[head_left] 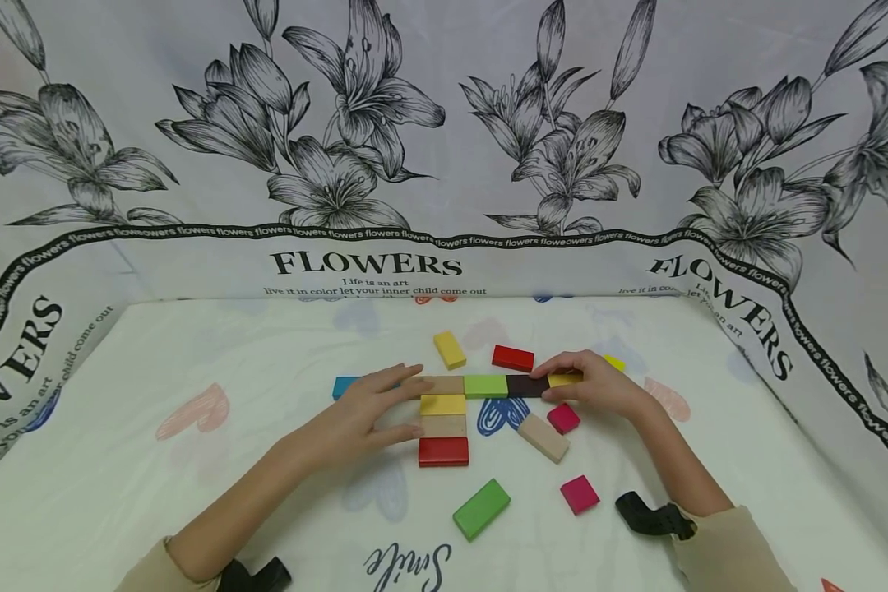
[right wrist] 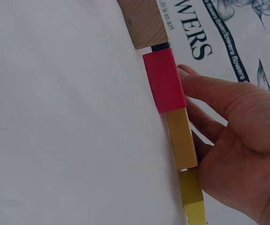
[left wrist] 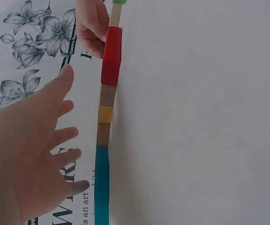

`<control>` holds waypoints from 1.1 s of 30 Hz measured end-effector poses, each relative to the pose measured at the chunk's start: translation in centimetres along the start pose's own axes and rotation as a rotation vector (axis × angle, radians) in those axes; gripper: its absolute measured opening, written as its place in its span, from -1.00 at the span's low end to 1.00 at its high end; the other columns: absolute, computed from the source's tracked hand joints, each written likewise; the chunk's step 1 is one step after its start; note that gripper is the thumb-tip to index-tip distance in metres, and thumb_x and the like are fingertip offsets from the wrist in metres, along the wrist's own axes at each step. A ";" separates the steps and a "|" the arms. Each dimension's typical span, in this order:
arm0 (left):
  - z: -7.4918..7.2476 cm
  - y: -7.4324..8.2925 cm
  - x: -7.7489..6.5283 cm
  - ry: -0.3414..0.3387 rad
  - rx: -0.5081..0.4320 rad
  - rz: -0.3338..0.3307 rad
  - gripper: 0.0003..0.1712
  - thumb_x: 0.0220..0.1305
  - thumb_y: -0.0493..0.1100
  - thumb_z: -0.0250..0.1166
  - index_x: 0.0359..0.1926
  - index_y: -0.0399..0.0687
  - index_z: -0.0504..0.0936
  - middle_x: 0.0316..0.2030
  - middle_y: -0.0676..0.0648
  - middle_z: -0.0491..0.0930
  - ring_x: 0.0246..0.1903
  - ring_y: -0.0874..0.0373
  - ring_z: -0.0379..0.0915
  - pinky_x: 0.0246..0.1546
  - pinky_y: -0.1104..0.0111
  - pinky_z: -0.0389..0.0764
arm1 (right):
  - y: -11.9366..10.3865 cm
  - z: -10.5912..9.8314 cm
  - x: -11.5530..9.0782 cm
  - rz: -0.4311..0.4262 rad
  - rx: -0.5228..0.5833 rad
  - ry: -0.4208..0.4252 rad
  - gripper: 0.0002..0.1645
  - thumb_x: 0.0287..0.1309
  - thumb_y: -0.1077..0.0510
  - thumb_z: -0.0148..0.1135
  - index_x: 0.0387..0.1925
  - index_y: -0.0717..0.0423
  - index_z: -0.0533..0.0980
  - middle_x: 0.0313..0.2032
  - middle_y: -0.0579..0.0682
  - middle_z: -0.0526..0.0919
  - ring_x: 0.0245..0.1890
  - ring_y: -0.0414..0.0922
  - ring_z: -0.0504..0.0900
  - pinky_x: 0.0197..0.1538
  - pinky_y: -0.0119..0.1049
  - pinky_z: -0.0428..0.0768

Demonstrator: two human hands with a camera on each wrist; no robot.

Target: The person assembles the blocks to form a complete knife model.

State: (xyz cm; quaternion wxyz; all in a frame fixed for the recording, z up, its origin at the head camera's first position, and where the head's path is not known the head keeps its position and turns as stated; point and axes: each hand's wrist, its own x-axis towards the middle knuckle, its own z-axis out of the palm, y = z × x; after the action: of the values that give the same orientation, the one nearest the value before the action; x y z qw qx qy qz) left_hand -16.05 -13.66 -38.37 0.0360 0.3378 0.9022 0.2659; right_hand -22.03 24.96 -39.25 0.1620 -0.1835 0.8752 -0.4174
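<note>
A row of wooden blocks lies on the cloth, with a light green block (head_left: 485, 386) beside a dark brown block (head_left: 525, 386). My left hand (head_left: 370, 411) spreads its fingers over the left part of the row, partly hiding a blue block (head_left: 344, 386) and a tan block (head_left: 444, 385). Below the tan one run a yellow block (head_left: 442, 404), another tan block (head_left: 444, 426) and a red block (head_left: 444, 451); the left thumb is beside this column. With thumb and forefinger, my right hand (head_left: 592, 382) pinches the dark brown block's right end, partly covering a yellow block (head_left: 565, 380).
Loose around the row are a yellow block (head_left: 450, 349), a red block (head_left: 513, 358), a tan block (head_left: 543, 437), pink blocks (head_left: 564, 418) and a green block (head_left: 482, 510). Bright yellow (head_left: 615, 362) shows behind the right hand. A flower-printed curtain (head_left: 444, 164) hangs behind.
</note>
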 end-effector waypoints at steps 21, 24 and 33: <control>2.1 -1.3 -0.1 -0.007 0.001 0.006 -0.28 0.38 0.23 0.40 0.47 0.16 0.53 0.56 -0.09 0.31 0.59 -0.22 0.09 0.54 -0.34 -0.03 | 0.3 0.1 -0.1 -0.013 0.004 0.005 -0.63 0.32 0.20 0.44 0.13 0.17 0.71 0.15 0.19 0.69 0.20 0.13 0.54 0.20 -0.15 0.58; 2.1 -1.3 -0.1 -0.002 0.003 0.008 -0.29 0.38 0.21 0.41 0.46 0.15 0.55 0.55 -0.10 0.32 0.58 -0.23 0.10 0.53 -0.35 -0.02 | 0.4 0.1 -0.1 -0.019 -0.001 0.002 -0.63 0.31 0.20 0.44 0.13 0.16 0.71 0.15 0.18 0.70 0.20 0.13 0.54 0.21 -0.12 0.58; 2.1 -1.2 -0.1 0.004 0.000 0.010 -0.30 0.39 0.20 0.40 0.46 0.14 0.55 0.56 -0.10 0.32 0.59 -0.24 0.09 0.53 -0.36 -0.03 | -0.2 -0.2 -0.1 -0.013 -0.018 0.008 -0.60 0.31 0.21 0.43 0.16 0.19 0.69 0.11 0.19 0.70 0.13 0.09 0.57 0.17 -0.16 0.59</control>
State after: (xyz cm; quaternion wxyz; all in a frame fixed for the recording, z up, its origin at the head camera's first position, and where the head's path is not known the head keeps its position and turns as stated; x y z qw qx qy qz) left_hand -16.15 -13.53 -40.74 0.0325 0.3419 0.9005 0.2667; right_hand -22.02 25.02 -38.97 0.1539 -0.1891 0.8782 -0.4114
